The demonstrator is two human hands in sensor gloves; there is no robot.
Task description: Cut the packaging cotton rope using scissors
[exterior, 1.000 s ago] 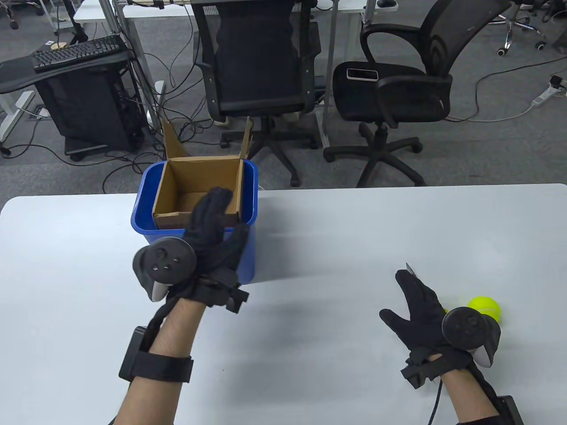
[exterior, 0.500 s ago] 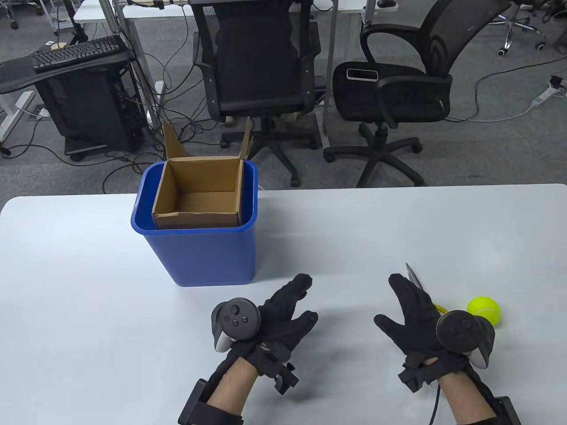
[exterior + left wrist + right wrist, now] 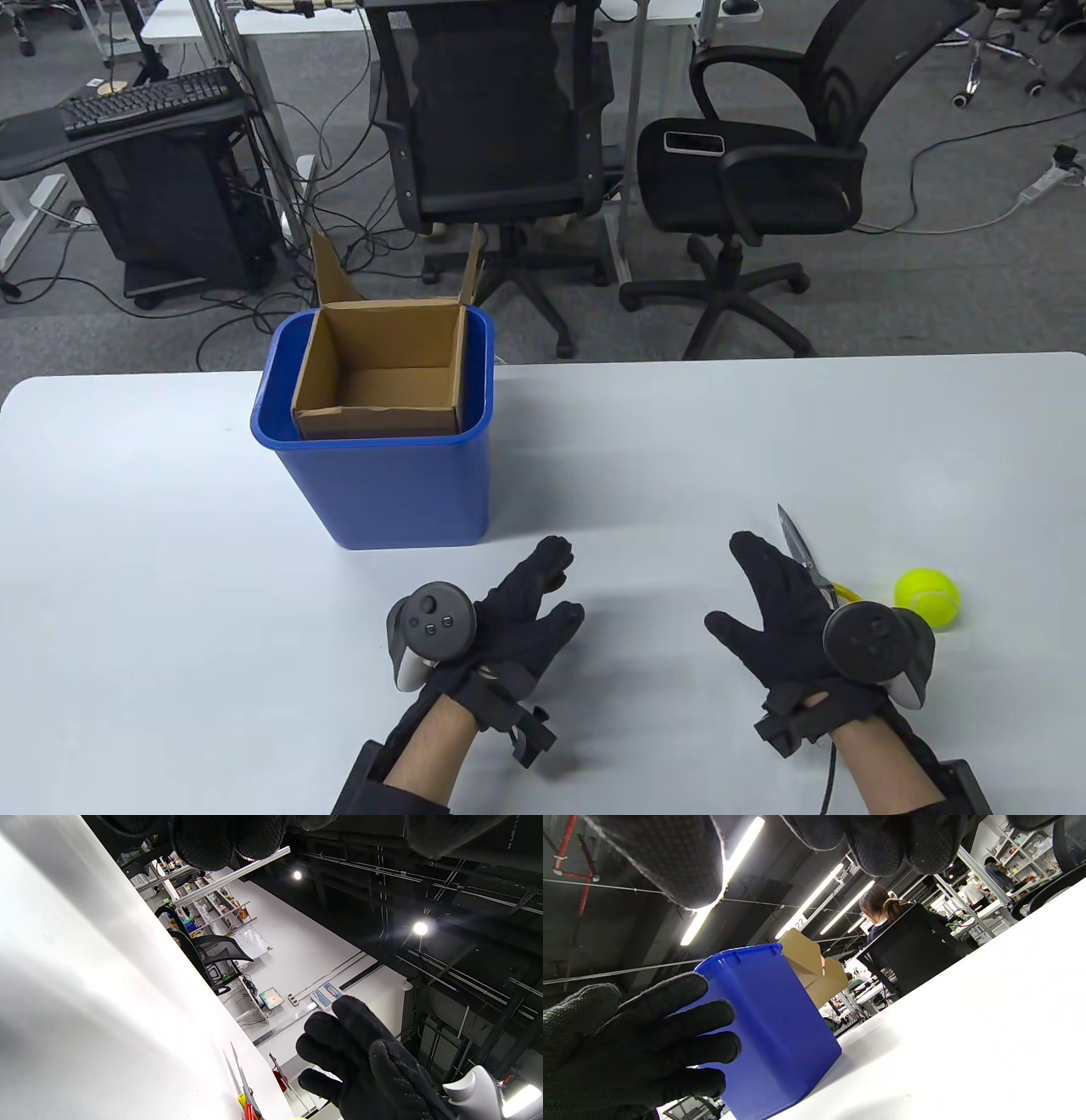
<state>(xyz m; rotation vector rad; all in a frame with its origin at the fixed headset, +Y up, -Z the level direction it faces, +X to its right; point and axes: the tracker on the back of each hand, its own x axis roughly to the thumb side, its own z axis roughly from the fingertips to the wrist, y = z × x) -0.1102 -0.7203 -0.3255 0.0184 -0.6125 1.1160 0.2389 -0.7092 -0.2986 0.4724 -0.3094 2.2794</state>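
a: why were both hands bare? the left hand (image 3: 517, 607) and right hand (image 3: 785, 607) hovered low, fingers spread, holding nothing.
b: probably resting. one pair of scissors (image 3: 806, 560) lay just beside the right hand, one ball (image 3: 926, 594) near it. farther off, one bin (image 3: 399, 492) held one box (image 3: 382, 373). i saw no rope.

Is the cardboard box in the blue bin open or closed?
Open. The cardboard box stands upright inside the blue bin, flaps raised at the back, its brown floor visible and bare.
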